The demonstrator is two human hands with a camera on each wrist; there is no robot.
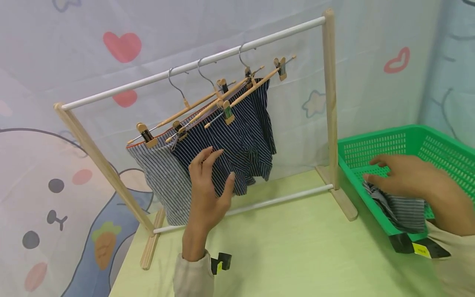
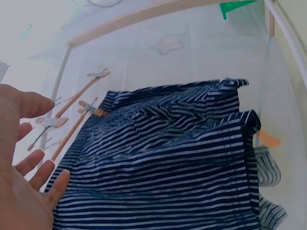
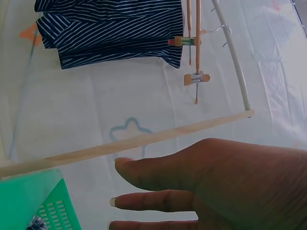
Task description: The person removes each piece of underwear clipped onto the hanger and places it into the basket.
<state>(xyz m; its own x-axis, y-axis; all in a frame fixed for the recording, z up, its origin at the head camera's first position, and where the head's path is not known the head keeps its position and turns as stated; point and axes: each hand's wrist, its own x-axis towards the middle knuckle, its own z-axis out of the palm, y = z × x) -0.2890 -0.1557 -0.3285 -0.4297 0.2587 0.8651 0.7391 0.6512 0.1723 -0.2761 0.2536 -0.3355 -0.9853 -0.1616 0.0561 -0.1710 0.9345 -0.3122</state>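
Observation:
My left hand (image 1: pixel 209 194) is raised in front of the rack with fingers loosely bent and nothing in them. Just behind it hang navy striped shorts (image 1: pixel 237 144), clipped to a wooden hanger; the left wrist view shows the shorts (image 2: pixel 158 163) beside that hand (image 2: pixel 24 163). Grey striped shorts (image 1: pixel 163 177) hang further left. A third clip hanger (image 1: pixel 256 87) is in front, with no garment seen in its right clip (image 1: pixel 281 69). My right hand (image 1: pixel 412 177) hovers over the green basket (image 1: pixel 378 206), fingers apart, above a folded grey striped garment (image 1: pixel 406 212).
The hangers hook onto the white top bar (image 1: pixel 148 81) of a rack with wooden posts (image 1: pixel 330 103). Its wooden foot (image 1: pixel 339 202) stands close to the basket on a pale green table (image 1: pixel 289 247). A printed curtain (image 1: pixel 375 37) hangs behind.

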